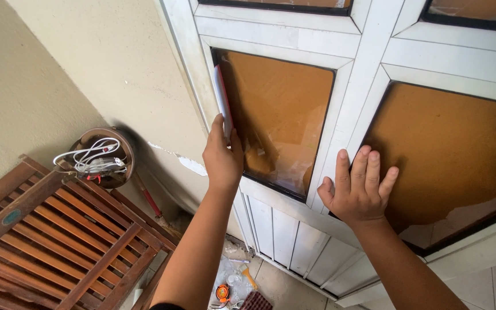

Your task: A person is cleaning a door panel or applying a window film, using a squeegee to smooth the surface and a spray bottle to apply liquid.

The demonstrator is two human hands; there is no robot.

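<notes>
Far left of the frame: beige wall, bare. Lower left: slatted wooden furniture, folded or leaning, brown. Just above its upper right corner, a round brown bowl holding a tangle of white cable. Right of that, a red-handled stick leaning toward the floor.

Centre left: left hand raised, fingers closed around the lower end of a flat tool, white with a red edge, probably a scraper or blade. Tool set upright along the left border of the left glass pane, right where glass meets white door frame. Grip firm, thumb and fingers wrapped, nothing else held.

Pane itself: amber-brown film across most of the surface. Lower part pale and patchy, with torn white scraps near the bottom, so apparently some film already lifted there. Upper part and left edge unbroken.

Centre right: right hand flat and spread on the white upright between the two panes, fingers extended, holding nothing, only bracing.

Right of frame: right glass pane, brown across nearly all of it, one pale bare patch in its lower right corner. Most of the work left here.

Bottom centre: floor with clear plastic scraps, an orange tape measure and a small yellow-handled tool.

Judged overall: early to middle stage, lower edges started, large areas untouched.
</notes>
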